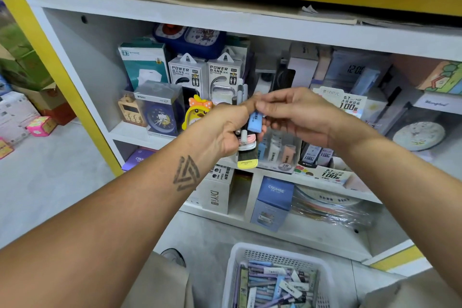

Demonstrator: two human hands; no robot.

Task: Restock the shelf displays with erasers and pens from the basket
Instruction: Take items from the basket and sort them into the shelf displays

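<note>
Blue eraser (255,122): we are holding it upright between our two hands, in front of the middle shelf (140,134) and above the clear eraser display (280,151).
Left hand (226,130): we are gripping a bundle of stock in curled fingers, with pens (240,94) sticking up out of the fist, a pink-and-white piece (246,141) below it, and a dark stick with a yellow end (247,164) hanging lowest; our thumb is pressing against the eraser's left side.
Right hand (297,114): we are pinching the top of the eraser between thumb and forefinger, the other fingers loosely curled beneath.
Eraser display: it is standing on the front edge of the middle shelf, holding blue, white and peach erasers upright; a "2B" label is showing on its front.
Basket (275,251): white and perforated, it is sitting on the floor below our hands, holding pens and wrapped erasers lying mixed together.
Behind our hands: two power bank boxes (207,75) are standing side by side, a yellow duck clock (196,112) just left of our left hand, a blue clock in a clear box (160,110) further left.
Right of the display: small lead boxes (316,155) marked "100" are lined up.
Bottom shelf: a blue CRUHRE box (272,202) is standing beside a white DIYI box (216,195).
</note>
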